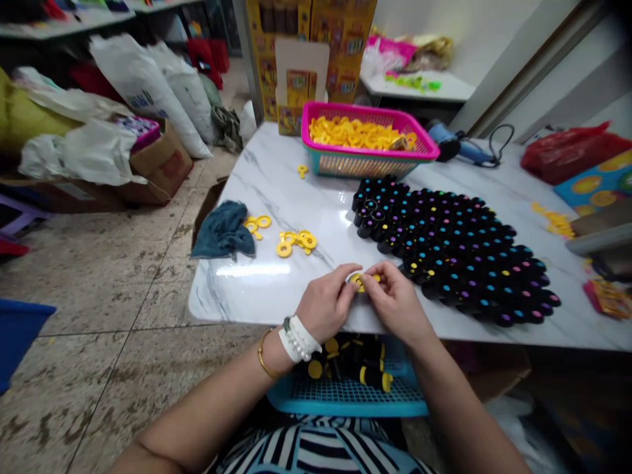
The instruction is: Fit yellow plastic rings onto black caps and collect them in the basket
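Near the front edge of the table, my left hand (pixel 328 297) and my right hand (pixel 395 299) meet over a small yellow plastic ring piece (pixel 359 282). The fingers of both hands pinch it, and they partly cover it. Just beyond my left hand lies a small group of yellow ring pieces (pixel 296 242). To the right of my right hand stand many black cylinders (pixel 454 250) packed close together, with small coloured dots on their tops. Below the hands, a blue basket (pixel 345 403) holds black cylinders with yellow ends (pixel 376 378).
A pink basket (pixel 368 112) full of yellow pieces stands at the back of the marble-patterned table (pixel 237 289). A dark blue cloth (pixel 224 230) lies at the left edge. Behind are stacked yellow boxes (pixel 340 52); a blue tool (pixel 459 146) with a cord lies right of the basket.
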{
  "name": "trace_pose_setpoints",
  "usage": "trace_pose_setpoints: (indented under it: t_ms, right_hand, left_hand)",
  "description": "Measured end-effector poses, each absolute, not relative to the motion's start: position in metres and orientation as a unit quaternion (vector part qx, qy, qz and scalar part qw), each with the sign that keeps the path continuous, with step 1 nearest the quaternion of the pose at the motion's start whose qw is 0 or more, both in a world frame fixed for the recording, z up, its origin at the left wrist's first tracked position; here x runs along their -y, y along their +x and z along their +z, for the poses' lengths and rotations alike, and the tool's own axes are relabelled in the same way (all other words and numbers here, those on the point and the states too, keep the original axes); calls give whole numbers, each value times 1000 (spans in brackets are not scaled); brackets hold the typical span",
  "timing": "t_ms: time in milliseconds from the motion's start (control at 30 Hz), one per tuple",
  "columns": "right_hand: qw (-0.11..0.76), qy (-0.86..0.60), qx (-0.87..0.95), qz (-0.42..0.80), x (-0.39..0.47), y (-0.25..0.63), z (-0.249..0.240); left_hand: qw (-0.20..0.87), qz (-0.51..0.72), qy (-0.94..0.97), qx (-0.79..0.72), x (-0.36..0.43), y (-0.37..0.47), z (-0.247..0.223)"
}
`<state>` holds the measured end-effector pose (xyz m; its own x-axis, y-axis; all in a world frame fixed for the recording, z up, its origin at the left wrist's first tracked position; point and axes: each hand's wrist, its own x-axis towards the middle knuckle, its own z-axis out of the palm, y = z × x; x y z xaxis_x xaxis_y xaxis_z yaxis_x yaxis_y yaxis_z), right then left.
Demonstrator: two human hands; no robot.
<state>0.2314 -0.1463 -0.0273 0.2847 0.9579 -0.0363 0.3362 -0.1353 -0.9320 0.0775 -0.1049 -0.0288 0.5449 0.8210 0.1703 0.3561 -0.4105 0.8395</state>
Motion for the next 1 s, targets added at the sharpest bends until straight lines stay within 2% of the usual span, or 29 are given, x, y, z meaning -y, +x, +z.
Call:
trace_pose_setpoints:
  t_ms: [133,200,433,700,867,1000]
  right_hand:
    - [462,-618,449,450,144,236,-29]
    - [466,-594,427,497,145,238,-28]
    - [467,-609,394,506,148,230,-23]
    - [462,-612,393,507,148,227,-24]
    - [453,-610,401,512,149,228,-28]
    - [498,-610,389,479,152,227,-29]
  left_hand:
    - [296,311,823,-373,110,78,-37]
    - [285,309,827,-372,108,79,-34]
    - [497,243,725,-410,97,79,-23]
    - [539,264,664,-447,93,91,-27]
    - [511,280,694,-424,100,82,-27]
    - [404,339,755,-390,113,80,-32]
